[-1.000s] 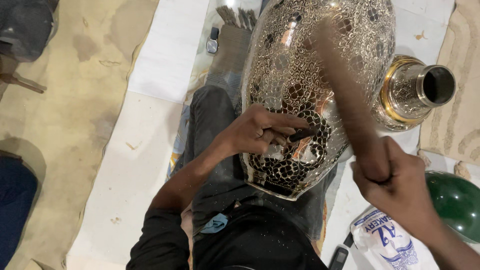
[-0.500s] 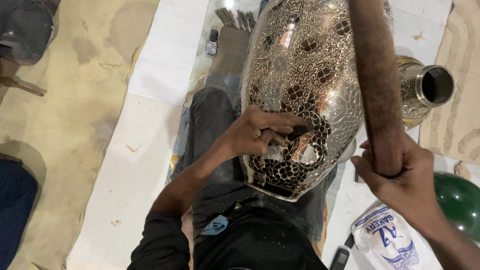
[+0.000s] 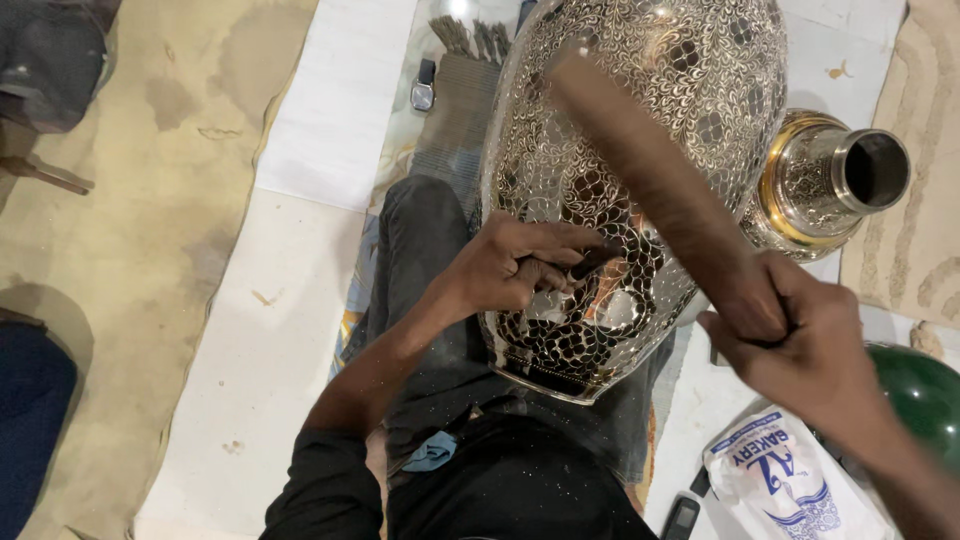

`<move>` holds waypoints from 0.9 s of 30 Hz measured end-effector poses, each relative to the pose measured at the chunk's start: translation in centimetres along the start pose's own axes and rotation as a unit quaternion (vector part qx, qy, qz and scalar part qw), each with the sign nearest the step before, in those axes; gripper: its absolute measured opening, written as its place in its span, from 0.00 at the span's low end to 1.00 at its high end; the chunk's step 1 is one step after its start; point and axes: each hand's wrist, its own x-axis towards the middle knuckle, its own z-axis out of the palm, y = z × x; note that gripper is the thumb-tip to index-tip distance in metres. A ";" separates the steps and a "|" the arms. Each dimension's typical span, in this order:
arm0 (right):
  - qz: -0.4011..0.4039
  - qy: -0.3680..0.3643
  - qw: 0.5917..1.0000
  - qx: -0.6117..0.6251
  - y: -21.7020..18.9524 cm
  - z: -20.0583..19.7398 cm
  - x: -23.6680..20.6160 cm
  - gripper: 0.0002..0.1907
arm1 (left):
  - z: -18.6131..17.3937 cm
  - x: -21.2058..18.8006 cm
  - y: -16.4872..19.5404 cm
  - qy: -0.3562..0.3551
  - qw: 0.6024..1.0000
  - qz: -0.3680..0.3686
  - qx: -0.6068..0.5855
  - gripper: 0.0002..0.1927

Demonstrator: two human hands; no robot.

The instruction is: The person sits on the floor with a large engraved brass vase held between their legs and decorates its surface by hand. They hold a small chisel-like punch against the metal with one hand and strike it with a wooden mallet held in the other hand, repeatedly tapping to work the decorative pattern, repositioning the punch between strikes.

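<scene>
Change: wooden mallet [image 3: 660,190] tilted leftward since upright;
Left hand [image 3: 520,265]: pinching chisel [image 3: 590,262] against vase [image 3: 620,170];
Right hand [image 3: 800,340]: gripping mallet beside vase

The one camera sits on my head and looks almost straight down, close over the large engraved silver-and-black metal vase [image 3: 620,190] lying across my lap. The floor's white sheet [image 3: 260,340] runs left of the vase; there is no second view.
</scene>
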 end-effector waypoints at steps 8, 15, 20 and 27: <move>-0.059 0.052 0.993 0.093 -0.6 0.6 -0.2 0.13 | -0.1 -0.9 -0.4 0.019 0.998 0.061 0.011 0.37; 0.004 -0.011 0.999 0.044 -1.8 0.4 0.4 0.16 | -0.1 -0.6 -2.0 0.004 0.994 0.087 0.070 0.37; -0.019 0.040 0.994 0.097 2.3 2.9 0.2 0.17 | -1.2 0.1 -1.5 -0.036 0.997 0.066 -0.013 0.36; -0.116 0.089 0.978 0.146 -1.1 1.2 0.0 0.09 | -1.5 0.0 -0.5 -0.026 0.994 0.096 0.039 0.36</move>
